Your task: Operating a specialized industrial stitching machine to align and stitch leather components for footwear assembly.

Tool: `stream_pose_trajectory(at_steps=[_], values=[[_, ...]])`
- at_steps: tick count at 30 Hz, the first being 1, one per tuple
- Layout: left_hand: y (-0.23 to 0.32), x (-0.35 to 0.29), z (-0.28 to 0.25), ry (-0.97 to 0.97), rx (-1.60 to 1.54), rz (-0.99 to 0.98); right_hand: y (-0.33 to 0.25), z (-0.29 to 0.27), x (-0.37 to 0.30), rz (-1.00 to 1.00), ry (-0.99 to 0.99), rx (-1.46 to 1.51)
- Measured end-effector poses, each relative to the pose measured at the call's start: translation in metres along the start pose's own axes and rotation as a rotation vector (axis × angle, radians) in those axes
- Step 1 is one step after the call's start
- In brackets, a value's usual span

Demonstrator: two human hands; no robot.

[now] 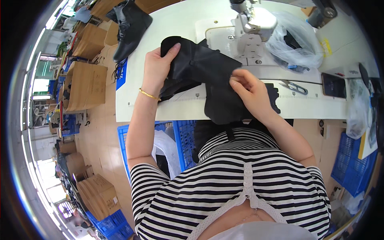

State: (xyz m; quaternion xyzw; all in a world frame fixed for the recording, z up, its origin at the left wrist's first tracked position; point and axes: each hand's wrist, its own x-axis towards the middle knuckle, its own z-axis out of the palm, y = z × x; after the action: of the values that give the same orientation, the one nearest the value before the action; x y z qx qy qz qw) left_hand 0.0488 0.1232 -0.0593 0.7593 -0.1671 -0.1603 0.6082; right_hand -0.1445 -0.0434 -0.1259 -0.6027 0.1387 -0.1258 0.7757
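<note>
A flat, shaped piece of black leather [200,62] is held up over the front of the white sewing table. My left hand [161,64] pinches its upper left end, thumb on top. At its right side my right hand [253,93] has its fingers closed on the edge. The lower lobe of black material hangs over the table's front edge. More black pieces [176,90] lie on the table below my left hand. Behind the leather stands the sewing machine head [254,30]; its needle area is partly out of sight.
Thread snips [295,87] and a dark phone [334,85] lie to the right. A clear plastic bag [294,42] sits beside the machine. One black boot [131,28] stands at the table's far left. Blue crates [186,140] and cardboard boxes [86,86] are around the table.
</note>
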Motion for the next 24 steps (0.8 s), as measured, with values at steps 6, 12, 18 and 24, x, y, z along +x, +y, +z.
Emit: stream_pose_trajectory(at_steps=[6,12,18,24], values=[[-0.021,0.024,-0.06,0.11,0.24,0.0,-0.01,-0.017,-0.012,-0.513,-0.021,-1.12],[-0.033,0.015,-0.073,0.473,0.808,0.483,0.002,-0.018,-0.009,-0.707,-0.077,-1.13],[-0.02,-0.055,0.013,0.089,0.676,0.861,-0.001,-0.022,-0.011,-0.937,-0.006,-1.063],[-0.03,-0.08,0.075,-0.443,-0.01,0.195,-0.02,-0.046,-0.004,-0.718,-0.215,-0.804]])
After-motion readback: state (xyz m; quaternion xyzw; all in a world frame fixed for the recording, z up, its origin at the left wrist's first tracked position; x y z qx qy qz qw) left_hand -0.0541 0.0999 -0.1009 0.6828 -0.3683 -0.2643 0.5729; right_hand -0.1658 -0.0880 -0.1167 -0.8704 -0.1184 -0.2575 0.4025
